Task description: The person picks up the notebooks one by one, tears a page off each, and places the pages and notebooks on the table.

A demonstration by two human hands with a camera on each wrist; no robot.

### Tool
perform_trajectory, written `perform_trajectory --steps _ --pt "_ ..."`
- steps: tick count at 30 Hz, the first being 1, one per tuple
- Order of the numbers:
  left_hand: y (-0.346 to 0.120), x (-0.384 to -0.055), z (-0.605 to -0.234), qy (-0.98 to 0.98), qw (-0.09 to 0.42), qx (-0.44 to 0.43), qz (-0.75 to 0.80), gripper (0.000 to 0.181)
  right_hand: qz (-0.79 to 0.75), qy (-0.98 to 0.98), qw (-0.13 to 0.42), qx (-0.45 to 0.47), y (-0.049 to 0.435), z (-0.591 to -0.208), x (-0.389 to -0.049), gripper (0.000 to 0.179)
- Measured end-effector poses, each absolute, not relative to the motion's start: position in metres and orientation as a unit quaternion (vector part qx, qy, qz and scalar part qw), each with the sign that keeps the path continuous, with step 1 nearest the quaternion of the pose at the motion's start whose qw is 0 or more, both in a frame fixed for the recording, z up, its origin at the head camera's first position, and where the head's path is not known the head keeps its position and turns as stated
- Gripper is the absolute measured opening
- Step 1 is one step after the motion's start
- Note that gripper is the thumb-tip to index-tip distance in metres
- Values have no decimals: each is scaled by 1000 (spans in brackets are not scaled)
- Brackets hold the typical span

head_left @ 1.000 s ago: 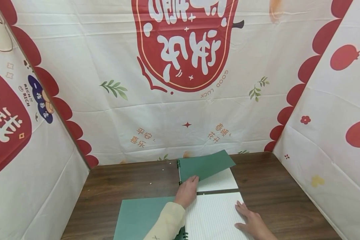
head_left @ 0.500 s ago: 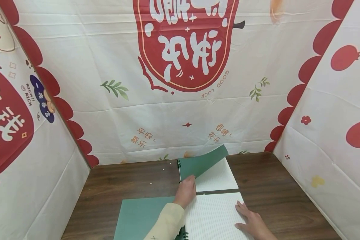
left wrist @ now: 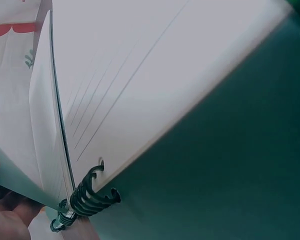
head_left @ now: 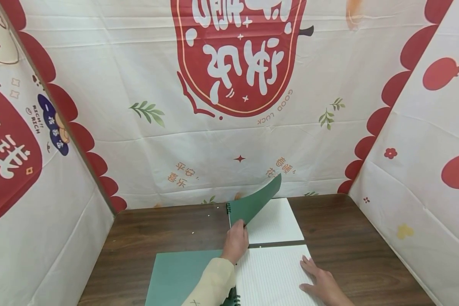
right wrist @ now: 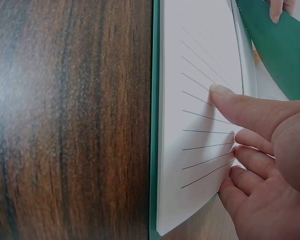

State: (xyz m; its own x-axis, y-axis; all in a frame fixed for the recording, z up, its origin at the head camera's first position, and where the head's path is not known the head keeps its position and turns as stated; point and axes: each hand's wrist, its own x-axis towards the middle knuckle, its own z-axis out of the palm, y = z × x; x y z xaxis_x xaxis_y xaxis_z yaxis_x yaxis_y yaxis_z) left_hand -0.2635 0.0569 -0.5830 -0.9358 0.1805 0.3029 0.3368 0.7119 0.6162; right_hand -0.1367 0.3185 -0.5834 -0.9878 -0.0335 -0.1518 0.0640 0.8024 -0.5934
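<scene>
Printed white cloth [head_left: 99, 123] behind and at both sides, brown wooden table [head_left: 145, 229] below. Leftmost on it, green cover [head_left: 187, 272] of near notebook [head_left: 267, 272], folded out flat. Next, pinches with left hand [head_left: 236, 243], thumb and fingers closed together, raised cover [head_left: 257, 203] of far notebook [head_left: 290, 231], curving upward above lined white page [head_left: 275, 219], dark rings [head_left: 228, 208] along left edge. Farther right, rests right hand [head_left: 323, 284], thumb and fingers apart, on right edge of near notebook's lined page [head_left: 273, 284].
</scene>
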Motion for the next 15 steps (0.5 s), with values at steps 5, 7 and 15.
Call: perform_trajectory --steps 5,7,15 --pt "55 -265 -582 -916 112 -125 -364 8 -313 946 81 13 318 -583 -137 72" --pt "54 -264 -581 -915 111 -121 -368 9 -316 945 80 13 318 -582 -137 72" --pt "52 -262 -577 -910 105 -107 -386 4 -320 944 75 1 318 -581 -136 72"
